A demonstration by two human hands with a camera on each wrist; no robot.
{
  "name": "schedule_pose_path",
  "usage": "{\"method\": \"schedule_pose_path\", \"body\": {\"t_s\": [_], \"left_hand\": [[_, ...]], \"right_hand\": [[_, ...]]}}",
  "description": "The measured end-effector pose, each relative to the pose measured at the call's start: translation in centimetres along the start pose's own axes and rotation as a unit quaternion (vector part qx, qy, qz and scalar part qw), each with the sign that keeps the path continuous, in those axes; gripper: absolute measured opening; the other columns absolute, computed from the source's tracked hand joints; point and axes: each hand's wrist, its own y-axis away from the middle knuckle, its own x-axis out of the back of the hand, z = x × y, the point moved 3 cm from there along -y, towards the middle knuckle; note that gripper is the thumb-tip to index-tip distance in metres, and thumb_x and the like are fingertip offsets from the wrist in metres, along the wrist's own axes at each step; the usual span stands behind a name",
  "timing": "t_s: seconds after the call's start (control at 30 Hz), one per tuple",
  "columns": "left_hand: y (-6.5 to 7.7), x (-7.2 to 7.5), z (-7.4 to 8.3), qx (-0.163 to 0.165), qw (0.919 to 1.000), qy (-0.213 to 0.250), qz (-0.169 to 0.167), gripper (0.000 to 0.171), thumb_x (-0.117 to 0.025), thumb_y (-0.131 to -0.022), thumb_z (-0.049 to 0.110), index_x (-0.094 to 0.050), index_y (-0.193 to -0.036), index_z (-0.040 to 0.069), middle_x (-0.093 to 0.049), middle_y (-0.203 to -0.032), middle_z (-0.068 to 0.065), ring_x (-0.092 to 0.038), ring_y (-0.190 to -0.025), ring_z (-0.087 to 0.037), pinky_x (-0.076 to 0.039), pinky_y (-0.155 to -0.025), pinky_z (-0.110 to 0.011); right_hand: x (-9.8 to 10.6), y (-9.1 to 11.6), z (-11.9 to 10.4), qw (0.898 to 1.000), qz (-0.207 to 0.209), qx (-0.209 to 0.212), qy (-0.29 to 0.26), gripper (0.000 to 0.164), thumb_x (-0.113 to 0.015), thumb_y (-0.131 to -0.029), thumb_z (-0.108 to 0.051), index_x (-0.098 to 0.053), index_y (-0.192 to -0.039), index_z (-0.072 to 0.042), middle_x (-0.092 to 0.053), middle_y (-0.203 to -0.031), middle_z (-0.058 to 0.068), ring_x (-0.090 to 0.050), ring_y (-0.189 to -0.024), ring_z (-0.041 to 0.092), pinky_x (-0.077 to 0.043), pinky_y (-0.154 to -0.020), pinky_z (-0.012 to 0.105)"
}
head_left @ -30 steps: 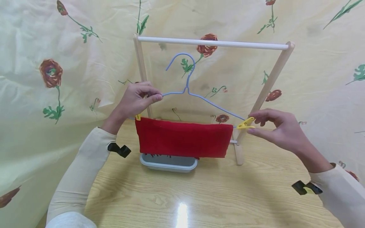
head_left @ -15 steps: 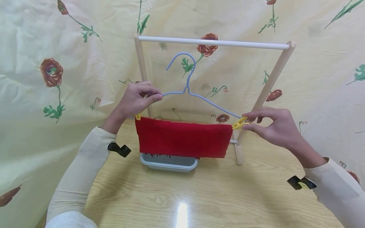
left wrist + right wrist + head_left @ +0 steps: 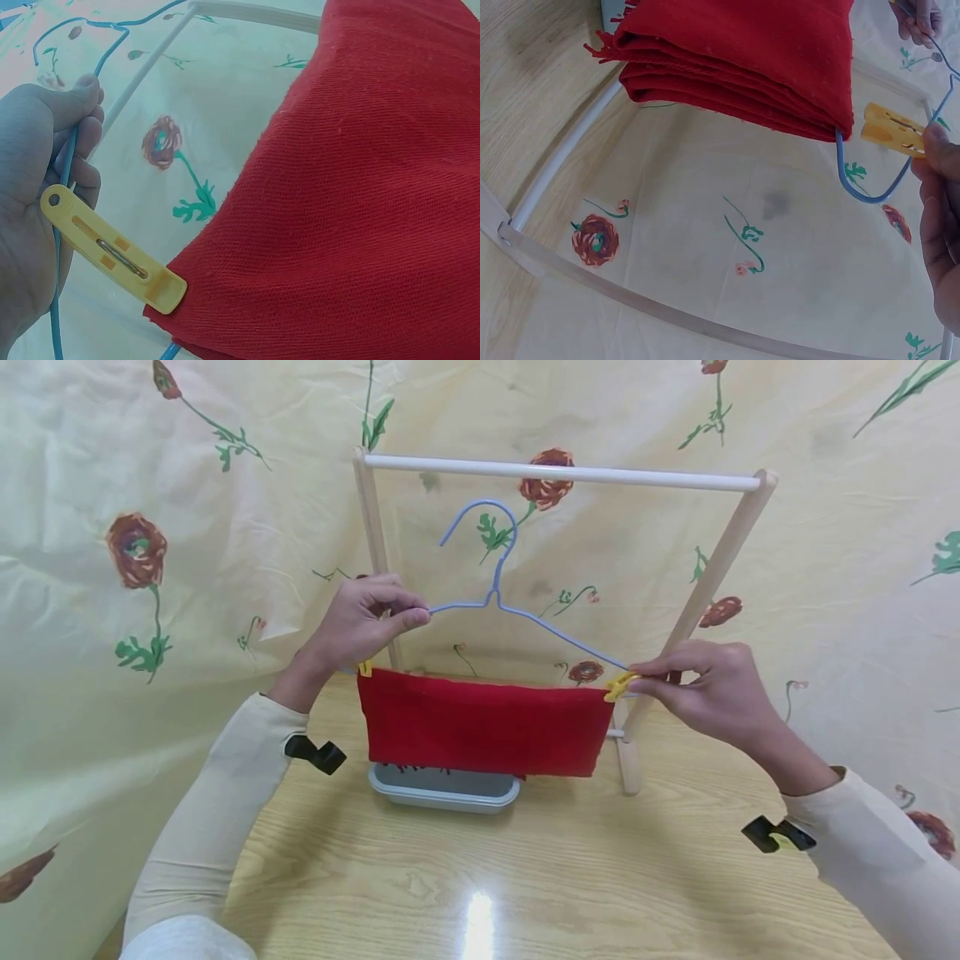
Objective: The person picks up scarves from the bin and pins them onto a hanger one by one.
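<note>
A folded red fringed scarf (image 3: pixel 487 727) hangs over the bottom bar of a blue wire hanger (image 3: pixel 497 578). My left hand (image 3: pixel 371 618) grips the hanger's left shoulder wire. Below that hand, a yellow clothespin (image 3: pixel 112 247) is clipped on the scarf's left upper corner. My right hand (image 3: pixel 697 685) pinches the handle end of a second yellow clothespin (image 3: pixel 892 127) between thumb and forefinger. In the right wrist view its jaws point at the scarf's right edge, with a small gap showing; in the head view they overlap the upper corner.
Behind the hanger stands a rack with wooden posts and a white top rod (image 3: pixel 562 472). A grey tray (image 3: pixel 450 804) sits on the wooden table (image 3: pixel 420 877) under the scarf. Flower-patterned fabric (image 3: pixel 247 543) covers the back and sides.
My right hand has moved left with its clothespin, from out past the scarf's edge to the upper right corner. The left hand, hanger and scarf have hardly moved.
</note>
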Motion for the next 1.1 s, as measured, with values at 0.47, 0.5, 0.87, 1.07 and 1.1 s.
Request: {"method": "schedule_pose_path", "body": {"t_s": [0.47,0.5,0.87,1.07,1.1], "left_hand": [[-0.1,-0.2,0.3,-0.016,0.9999,0.003,-0.003,0.012,-0.081,-0.08,-0.009,-0.079,-0.09,-0.002,-0.061,-0.072,-0.002,-0.046,-0.064,-0.014,-0.033,-0.055,-0.025],[-0.1,-0.2,0.4,-0.018,0.9998,0.005,-0.005,0.012,-0.08,-0.081,-0.009,-0.079,-0.09,-0.002,-0.061,-0.072,-0.002,-0.047,-0.064,-0.014,-0.033,-0.055,-0.025],[0.1,-0.4,0.8,-0.036,0.9992,0.008,-0.012,0.012,-0.08,-0.08,-0.011,-0.078,-0.09,-0.003,-0.06,-0.072,-0.003,-0.046,-0.064,-0.014,-0.032,-0.055,-0.024],[0.1,-0.4,0.8,-0.039,0.9991,0.009,-0.014,0.012,-0.08,-0.08,-0.011,-0.078,-0.089,-0.003,-0.06,-0.071,-0.003,-0.045,-0.064,-0.014,-0.032,-0.055,-0.024],[0.2,-0.4,0.8,-0.039,0.9991,0.008,-0.015,0.012,-0.08,-0.08,-0.011,-0.078,-0.088,-0.003,-0.06,-0.071,-0.003,-0.045,-0.064,-0.014,-0.032,-0.055,-0.024]], "right_hand": [[-0.7,0.0,-0.5,0.999,-0.017,0.049,0.0,0.029,-0.09,-0.06,0.01,-0.083,-0.082,-0.007,-0.072,-0.069,-0.003,-0.052,-0.061,-0.003,-0.041,-0.056,0.011],[-0.8,0.0,-0.5,0.998,-0.017,0.054,0.001,0.029,-0.089,-0.059,0.01,-0.082,-0.081,-0.007,-0.072,-0.069,-0.003,-0.052,-0.061,-0.002,-0.041,-0.056,0.012],[-1.6,0.1,-1.2,0.995,-0.041,0.091,0.026,0.027,-0.091,-0.058,0.01,-0.081,-0.078,-0.006,-0.072,-0.07,-0.002,-0.055,-0.057,0.006,-0.04,-0.052,0.014],[-1.7,0.1,-1.3,0.994,-0.059,0.078,0.037,0.029,-0.093,-0.058,0.004,-0.083,-0.084,-0.005,-0.073,-0.072,-0.002,-0.056,-0.058,0.006,-0.04,-0.051,0.014],[-1.7,0.1,-1.4,0.994,-0.063,0.074,0.039,0.032,-0.094,-0.058,0.003,-0.083,-0.087,-0.005,-0.074,-0.073,-0.001,-0.056,-0.058,0.006,-0.041,-0.051,0.014]]}}
